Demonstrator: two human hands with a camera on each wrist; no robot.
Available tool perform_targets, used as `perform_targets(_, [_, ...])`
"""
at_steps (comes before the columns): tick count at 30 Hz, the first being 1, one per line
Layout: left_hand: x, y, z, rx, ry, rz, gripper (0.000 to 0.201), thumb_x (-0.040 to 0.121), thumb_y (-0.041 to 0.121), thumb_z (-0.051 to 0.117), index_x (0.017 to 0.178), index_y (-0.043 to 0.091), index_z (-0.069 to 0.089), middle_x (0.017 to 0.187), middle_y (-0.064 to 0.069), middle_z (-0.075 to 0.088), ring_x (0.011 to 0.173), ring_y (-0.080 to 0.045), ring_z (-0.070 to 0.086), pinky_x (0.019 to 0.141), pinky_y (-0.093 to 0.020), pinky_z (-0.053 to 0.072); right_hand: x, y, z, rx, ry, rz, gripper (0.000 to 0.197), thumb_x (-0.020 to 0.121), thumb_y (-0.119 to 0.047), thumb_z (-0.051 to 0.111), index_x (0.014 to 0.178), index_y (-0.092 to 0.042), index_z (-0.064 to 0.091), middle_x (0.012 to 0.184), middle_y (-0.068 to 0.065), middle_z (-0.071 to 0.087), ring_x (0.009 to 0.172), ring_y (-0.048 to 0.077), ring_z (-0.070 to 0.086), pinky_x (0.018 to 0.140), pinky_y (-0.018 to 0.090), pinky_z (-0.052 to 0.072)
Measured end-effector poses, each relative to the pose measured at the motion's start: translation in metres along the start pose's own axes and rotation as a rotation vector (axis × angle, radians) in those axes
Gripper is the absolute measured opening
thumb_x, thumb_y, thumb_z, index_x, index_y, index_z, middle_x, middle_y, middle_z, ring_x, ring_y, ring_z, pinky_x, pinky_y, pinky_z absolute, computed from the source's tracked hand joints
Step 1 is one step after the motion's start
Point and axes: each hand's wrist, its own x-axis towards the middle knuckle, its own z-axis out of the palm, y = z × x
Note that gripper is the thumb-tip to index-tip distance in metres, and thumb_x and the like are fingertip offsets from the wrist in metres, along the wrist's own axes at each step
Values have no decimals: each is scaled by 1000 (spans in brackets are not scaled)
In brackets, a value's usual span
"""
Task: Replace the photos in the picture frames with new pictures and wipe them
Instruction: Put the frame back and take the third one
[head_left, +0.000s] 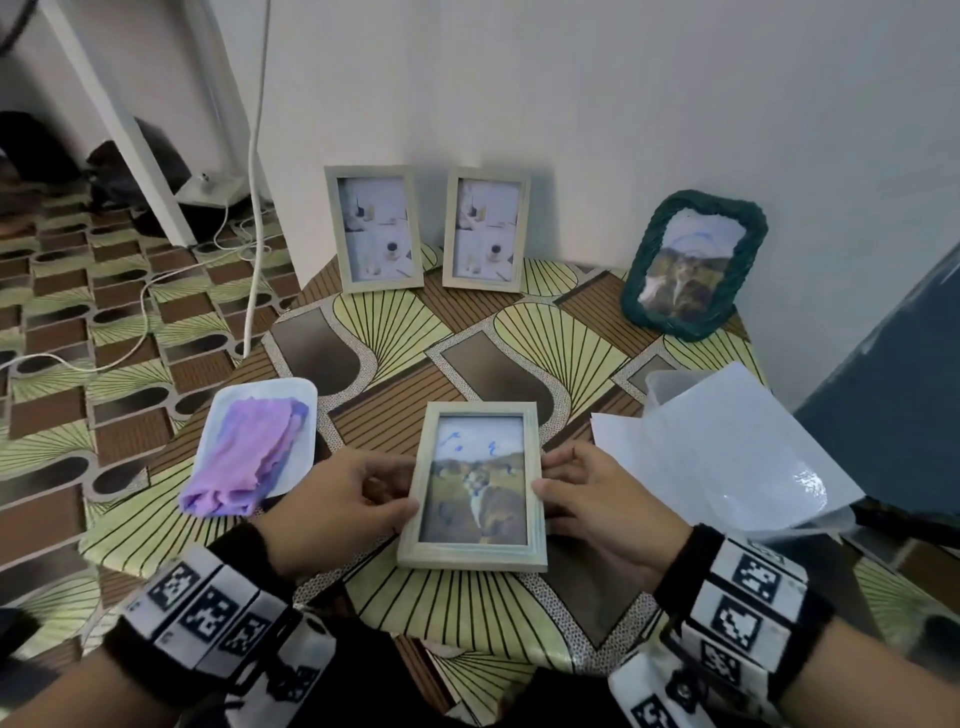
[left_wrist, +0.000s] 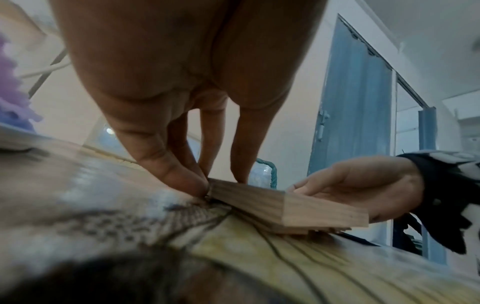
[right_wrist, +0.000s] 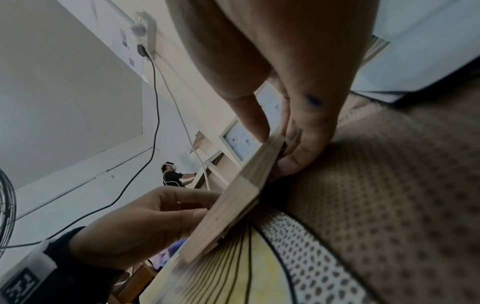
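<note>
The frame (head_left: 475, 486) is lying face up at the table's (head_left: 498, 618) near edge, its near end tipped slightly off the cloth. The left hand (head_left: 332, 512) is pinching its left rail and the right hand (head_left: 605, 512) its right rail, thumbs on top, likely so it can be flipped to reach the back. The purple rag (head_left: 244, 460) is waiting on a tray (head_left: 306, 400) just left, and spare sheets (head_left: 727, 457) are lying just right, within reach.

Pale grey-green wooden frame (head_left: 475, 488) between both grips, photo inside brown and olive with blue scribbles. Beyond the grips, two matching pale frames (head_left: 375, 230) and a dark green woven frame (head_left: 695, 266). Left of the left grip, purple cloth (head_left: 244, 458) on white tray (head_left: 304, 395). Underneath, counter (head_left: 405, 332) patterned with yellow-green fans and brown stripes.
</note>
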Motion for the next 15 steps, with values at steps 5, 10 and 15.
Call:
perform_targets(5, [-3,-3,0,165,156,91,51,76,14,81,109,48,62,98,11,61,84,-4,63,79,-24,56,0,1,-1,90,3,26,18,95,1,54,113,-2,50,108,18,64,84,25,64,68,35,56])
perform_targets(10, [0,-5,8,44,114,93,39,83,9,74,122,14,67,106,10,65,94,-2,67,90,-23,54,-5,-1,-5,178,29,-33,18,96,-1,51,114,-2,53,97,15,67,75,25,60,62,32,54])
perform_targets(15, [6,10,11,-294,-72,101,23,93,38,56,108,40,73,116,16,70,111,-2,63,92,-18,50,-15,-7,-14,138,99,-181,15,97,-2,50,108,-5,59,101,10,71,77,18,66,56,26,51])
